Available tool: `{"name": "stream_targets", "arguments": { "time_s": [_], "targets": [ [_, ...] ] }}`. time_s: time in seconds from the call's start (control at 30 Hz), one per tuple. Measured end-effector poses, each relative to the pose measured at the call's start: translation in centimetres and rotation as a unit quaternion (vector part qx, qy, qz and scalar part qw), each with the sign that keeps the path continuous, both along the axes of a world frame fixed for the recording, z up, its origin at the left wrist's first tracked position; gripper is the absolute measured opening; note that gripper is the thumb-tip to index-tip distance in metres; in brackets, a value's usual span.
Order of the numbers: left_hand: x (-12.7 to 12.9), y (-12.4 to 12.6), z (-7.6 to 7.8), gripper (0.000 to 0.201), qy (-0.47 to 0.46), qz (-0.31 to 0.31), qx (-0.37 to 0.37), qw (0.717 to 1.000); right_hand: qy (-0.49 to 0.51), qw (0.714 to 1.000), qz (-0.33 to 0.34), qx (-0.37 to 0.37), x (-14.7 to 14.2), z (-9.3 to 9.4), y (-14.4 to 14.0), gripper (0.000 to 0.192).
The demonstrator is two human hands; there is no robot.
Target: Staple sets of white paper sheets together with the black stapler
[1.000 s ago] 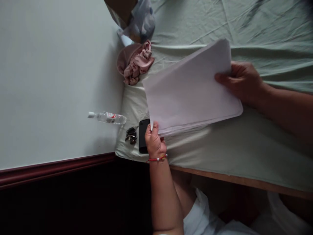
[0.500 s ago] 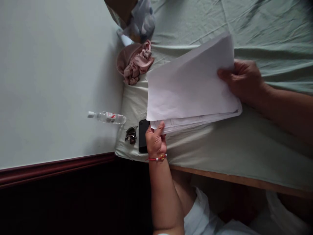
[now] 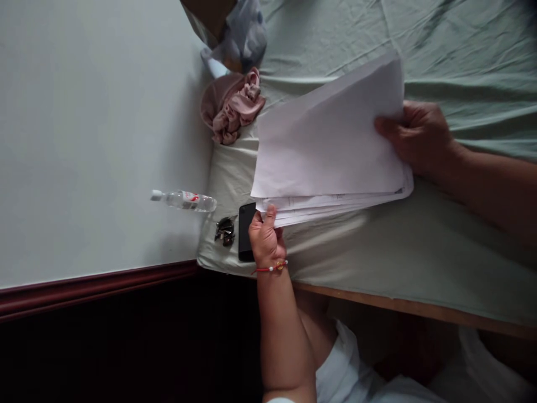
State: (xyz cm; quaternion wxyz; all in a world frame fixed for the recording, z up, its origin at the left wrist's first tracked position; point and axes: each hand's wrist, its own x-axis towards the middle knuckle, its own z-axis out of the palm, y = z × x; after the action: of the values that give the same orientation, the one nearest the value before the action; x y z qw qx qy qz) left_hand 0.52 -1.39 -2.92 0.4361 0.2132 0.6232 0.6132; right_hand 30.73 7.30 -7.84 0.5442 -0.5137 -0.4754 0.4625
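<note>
I keep my right hand (image 3: 417, 137) clamped on the paper stack (image 3: 331, 140) while my left hand (image 3: 265, 238) pinches its near corner, fanning the sheets apart.

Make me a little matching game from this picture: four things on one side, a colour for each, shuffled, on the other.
Things:
1. stack of papers
2. phone
3. crumpled cloth
4. wrist bracelet

Colours:
A. red
B. white
C. black
D. pink

Pairs: 1-B, 2-C, 3-D, 4-A
</note>
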Motion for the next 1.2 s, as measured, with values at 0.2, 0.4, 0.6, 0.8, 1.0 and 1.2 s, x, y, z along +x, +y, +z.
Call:
{"name": "stream_targets", "arguments": {
  "time_s": [0.2,0.4,0.6,0.8,1.0,1.2],
  "targets": [
    [-0.2,0.3,-0.3,0.049,-0.026,-0.001,0.038,0.999,0.006,1.0,-0.023,-0.003,-0.2,0.4,-0.3,0.015],
    [-0.9,0.3,-0.1,0.047,-0.024,0.01,0.015,1.0,0.004,1.0,-0.015,0.006,-0.3,0.7,-0.5,0.011],
    [-0.6,0.7,-0.1,0.03,-0.046,0.018,0.049,0.998,0.0,0.995,0.057,0.077,0.5,-0.6,-0.5,0.024],
    [-0.9,0.9,-0.7,0.019,-0.019,0.024,0.064,0.997,0.017,0.999,0.029,0.037,0.3,0.1,-0.5,0.017],
    [-1.7,1.2,0.1,0.046,-0.039,0.012,-0.003,0.999,0.044,0.998,0.044,0.018,0.0,0.8,-0.5,0.014],
    [-2.1,1.6,0.5,0.038,-0.027,-0.043,-0.028,0.998,0.065,0.997,0.046,-0.017,0.1,1.0,-0.6,0.028]
  ]
}}
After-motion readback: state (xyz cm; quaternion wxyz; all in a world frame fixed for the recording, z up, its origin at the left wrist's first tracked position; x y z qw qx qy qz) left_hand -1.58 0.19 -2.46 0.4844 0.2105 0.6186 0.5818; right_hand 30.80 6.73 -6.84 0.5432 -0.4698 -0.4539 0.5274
